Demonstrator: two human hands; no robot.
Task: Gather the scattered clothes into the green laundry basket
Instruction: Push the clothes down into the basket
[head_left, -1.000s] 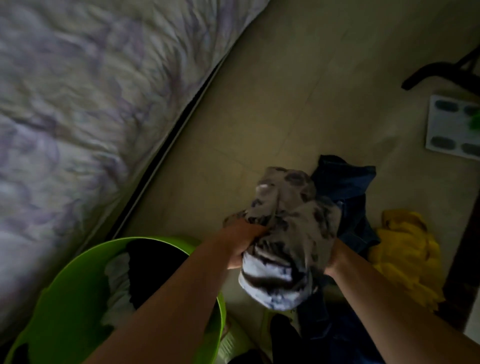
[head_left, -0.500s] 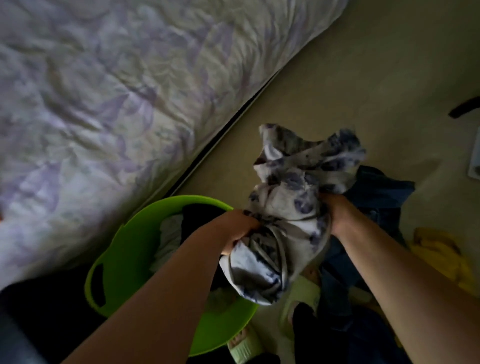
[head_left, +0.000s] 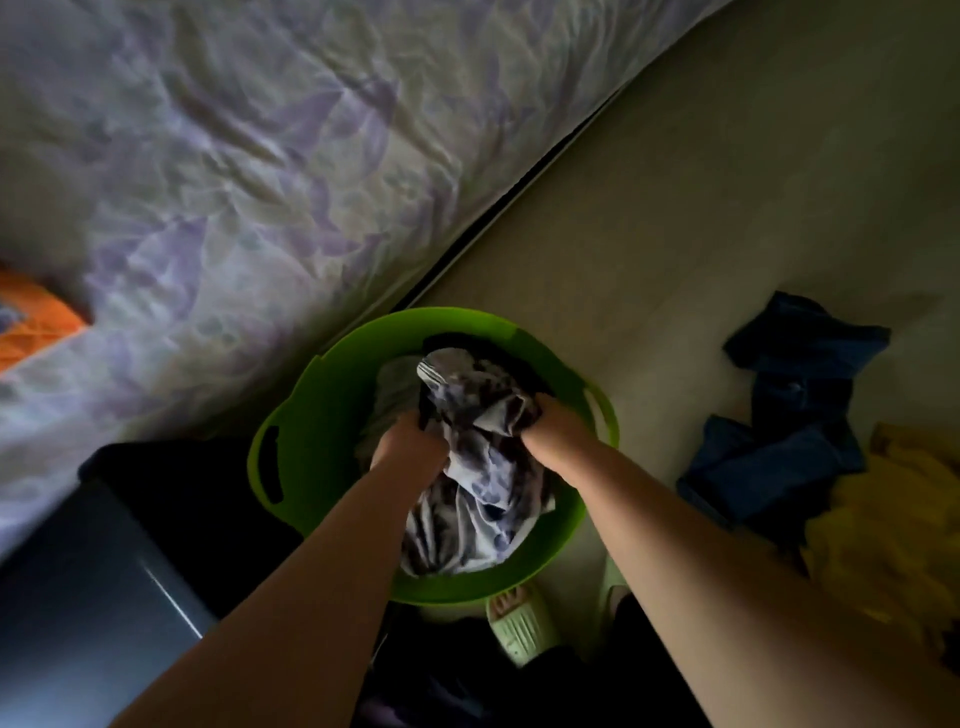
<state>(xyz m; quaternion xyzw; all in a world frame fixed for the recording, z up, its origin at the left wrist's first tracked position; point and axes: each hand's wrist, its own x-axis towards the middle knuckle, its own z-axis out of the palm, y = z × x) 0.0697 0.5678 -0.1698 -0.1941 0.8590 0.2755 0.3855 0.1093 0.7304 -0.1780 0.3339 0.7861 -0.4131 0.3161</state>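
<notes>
Bedroom floor (head_left: 701, 218): dark blue denim garment (head_left: 789, 415) and yellow cloth garment (head_left: 893, 525) lay ungathered. Left hand (head_left: 410, 441) and right hand (head_left: 550, 431) gripped a grey-white patterned fabric garment (head_left: 478, 467) inside the round green plastic laundry basket (head_left: 311, 415).

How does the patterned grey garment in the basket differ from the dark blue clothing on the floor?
The patterned grey garment lies inside the green laundry basket, gripped by the left hand and right hand; the dark blue clothing lies untouched on the floor. One is pale and blotched, the other plain dark. Both are crumpled.

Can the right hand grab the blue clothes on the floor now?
Probably not yet: the right hand grips the patterned cloth in the green basket. The blue clothes lie uncovered nearby.
</notes>
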